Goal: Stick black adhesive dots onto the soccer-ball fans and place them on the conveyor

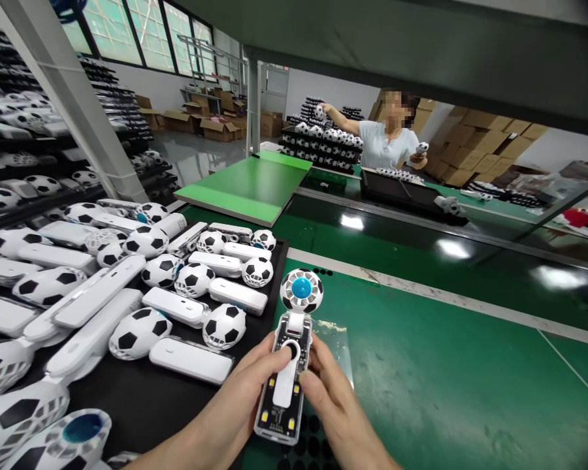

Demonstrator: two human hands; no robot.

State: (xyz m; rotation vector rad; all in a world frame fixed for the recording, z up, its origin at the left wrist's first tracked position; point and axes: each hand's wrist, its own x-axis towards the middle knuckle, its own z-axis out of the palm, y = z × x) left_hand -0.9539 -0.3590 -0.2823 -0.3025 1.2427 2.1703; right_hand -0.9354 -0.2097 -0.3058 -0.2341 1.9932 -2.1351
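Both my hands hold one soccer-ball device [285,391] above the green table, its ball end with a blue centre pointing away from me. The handle has a clear casing over a black board with yellow squares, and a white strip runs down its middle. My left hand [240,391] grips the left side, thumb on the round part of the strip. Wrapped round the right edge is my right hand [330,395], its thumb near the casing's side. Left of my hands, a black tray [108,391] bears many similar white devices with soccer-ball heads.
A bright green board [255,186] lies beyond the tray. Across the line, a person [387,143] holds similar devices beside stacked trays. A grey post [73,98] slants at the left, before racks of devices. A dark shelf [421,52] hangs overhead.
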